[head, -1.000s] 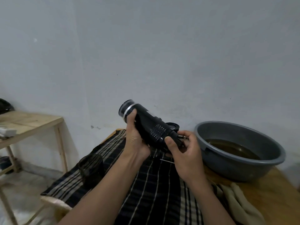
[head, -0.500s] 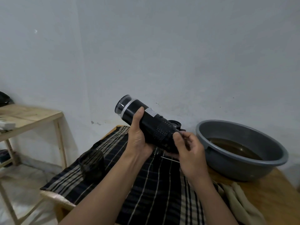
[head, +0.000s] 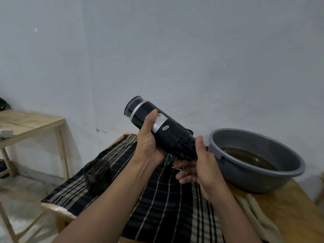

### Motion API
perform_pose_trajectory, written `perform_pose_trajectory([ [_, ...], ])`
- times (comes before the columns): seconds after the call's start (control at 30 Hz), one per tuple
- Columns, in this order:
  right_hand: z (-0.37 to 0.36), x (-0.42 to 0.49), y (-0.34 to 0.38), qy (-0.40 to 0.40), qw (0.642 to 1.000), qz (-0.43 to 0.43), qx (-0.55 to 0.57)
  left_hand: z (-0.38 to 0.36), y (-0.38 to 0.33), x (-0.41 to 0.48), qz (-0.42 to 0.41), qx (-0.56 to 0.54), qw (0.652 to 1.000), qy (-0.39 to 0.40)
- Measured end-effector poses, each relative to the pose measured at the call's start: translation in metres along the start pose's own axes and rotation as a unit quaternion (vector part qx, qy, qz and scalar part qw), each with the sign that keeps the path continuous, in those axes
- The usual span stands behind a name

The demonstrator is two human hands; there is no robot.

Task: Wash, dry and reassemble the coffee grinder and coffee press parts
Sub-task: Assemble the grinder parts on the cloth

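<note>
Both hands grasp the black cylindrical coffee grinder (head: pixel 163 130), held in mid-air and tilted, clear cap up to the left. Left hand (head: pixel 149 144) wraps its middle, thumb by the silver label; right hand (head: pixel 201 165) cups the lower end, thumb on the ribbed collar, fingers curled beneath. Below them a dark plaid cloth (head: pixel 157 207) covers the wooden table (head: pixel 289 216), a crumpled beige towel (head: pixel 259 216) beside it. Left on the cloth stands a dark glass cup (head: pixel 97 176). Further right sits a round grey plastic basin (head: pixel 245 179) holding brownish water (head: pixel 249 158). Far left, a light wooden side table (head: pixel 29 123).
</note>
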State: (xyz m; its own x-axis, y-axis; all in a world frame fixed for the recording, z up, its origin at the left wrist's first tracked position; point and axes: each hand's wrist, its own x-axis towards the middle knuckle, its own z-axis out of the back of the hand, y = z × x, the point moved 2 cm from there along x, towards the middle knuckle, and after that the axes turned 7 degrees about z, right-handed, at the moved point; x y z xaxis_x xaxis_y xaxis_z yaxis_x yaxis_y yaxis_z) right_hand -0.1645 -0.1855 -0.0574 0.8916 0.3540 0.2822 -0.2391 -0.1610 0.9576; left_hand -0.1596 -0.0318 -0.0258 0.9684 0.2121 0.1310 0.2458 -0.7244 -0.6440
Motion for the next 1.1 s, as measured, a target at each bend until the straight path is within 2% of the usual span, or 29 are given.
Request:
perform_pose_trajectory([
  [0.1, 0.000, 0.006, -0.001, -0.055, 0.996, 0.068, -0.018, 0.002, 0.002, -0.001, 0.006, -0.015, 1.000, -0.010],
  [0.17, 0.002, 0.007, -0.004, -0.060, 0.994, 0.089, 0.006, 0.004, 0.002, 0.000, -0.001, -0.012, 1.000, -0.021],
  [0.27, -0.001, 0.006, -0.008, -0.020, 1.000, 0.001, 0.023, 0.008, 0.005, 0.001, -0.020, -0.006, 0.999, -0.032],
  [0.3, -0.003, 0.006, -0.010, -0.021, 1.000, -0.005, 0.021, 0.009, 0.007, 0.002, -0.022, -0.004, 0.999, -0.036],
  [0.4, -0.008, 0.004, -0.015, -0.063, 0.995, 0.059, 0.042, 0.012, 0.011, 0.003, -0.012, 0.002, 0.999, -0.053],
  [0.43, -0.009, 0.004, -0.017, -0.067, 0.995, 0.056, 0.047, 0.013, 0.012, 0.003, -0.009, 0.007, 0.999, -0.053],
  [0.53, -0.012, 0.001, -0.022, -0.039, 0.994, -0.041, 0.091, 0.013, 0.015, -0.002, -0.026, 0.021, 0.999, -0.031],
  [0.67, -0.011, 0.002, -0.027, -0.071, 0.991, 0.059, 0.095, 0.012, 0.011, -0.003, -0.062, 0.053, 0.996, -0.048],
  [0.8, -0.016, -0.002, -0.031, -0.031, 0.988, -0.074, 0.132, 0.008, 0.010, -0.007, -0.070, 0.105, 0.992, -0.018],
  [0.93, -0.013, -0.001, -0.035, -0.090, 0.986, 0.044, 0.137, 0.008, 0.007, -0.005, -0.074, 0.111, 0.991, -0.031],
  [0.97, -0.014, -0.002, -0.035, -0.091, 0.985, 0.018, 0.142, 0.008, 0.006, -0.006, -0.072, 0.114, 0.990, -0.029],
  [1.03, -0.018, -0.002, -0.038, -0.076, 0.978, -0.086, 0.175, 0.008, 0.006, -0.007, -0.074, 0.134, 0.988, -0.009],
  [1.07, -0.018, -0.002, -0.039, -0.078, 0.974, -0.105, 0.183, 0.008, 0.005, -0.008, -0.075, 0.152, 0.986, 0.001],
  [1.1, -0.018, -0.003, -0.037, -0.084, 0.978, -0.084, 0.173, 0.007, 0.003, -0.009, -0.067, 0.176, 0.982, 0.010],
])
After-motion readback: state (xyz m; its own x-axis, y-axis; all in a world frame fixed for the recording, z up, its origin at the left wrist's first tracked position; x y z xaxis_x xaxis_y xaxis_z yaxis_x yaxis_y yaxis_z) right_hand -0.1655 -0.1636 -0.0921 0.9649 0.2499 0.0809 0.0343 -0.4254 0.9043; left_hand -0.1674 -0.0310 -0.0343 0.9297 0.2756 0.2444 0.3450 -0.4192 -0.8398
